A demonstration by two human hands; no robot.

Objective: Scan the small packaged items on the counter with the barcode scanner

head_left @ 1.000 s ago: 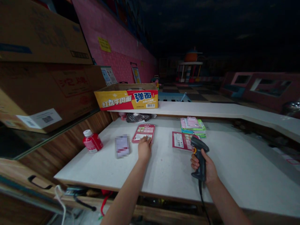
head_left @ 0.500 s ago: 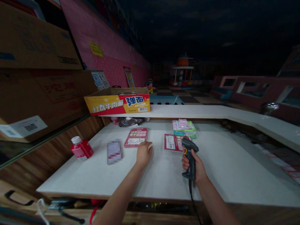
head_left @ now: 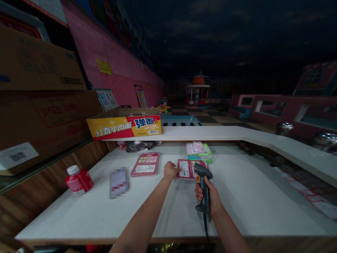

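Note:
My right hand [head_left: 212,196] is wrapped round the handle of a black barcode scanner [head_left: 203,188], its cable hanging down over the counter's front edge. The scanner's head is over the right part of a flat pink packet [head_left: 185,169] with a white barcode label. At that packet's left edge is my left hand [head_left: 171,170], closed, with the thumb over the edge and the other fingertips partly hidden. A stack of similar pink packets [head_left: 146,164] lies to the left. Behind the scanned packet is a pile of small pink and green packets [head_left: 199,151].
On the white counter [head_left: 147,211] stand a red bottle [head_left: 79,181] with a white cap and, beside it, a blurred-out flat item [head_left: 119,182]. A raised ledge [head_left: 210,133] runs along the back, bearing a yellow-red carton [head_left: 126,127]. Large cardboard boxes [head_left: 47,123] are stacked left.
My left hand has moved right, from beside the pink stack to the left edge of the single pink packet. The scanner stays in my right hand. The camera view has shifted slightly.

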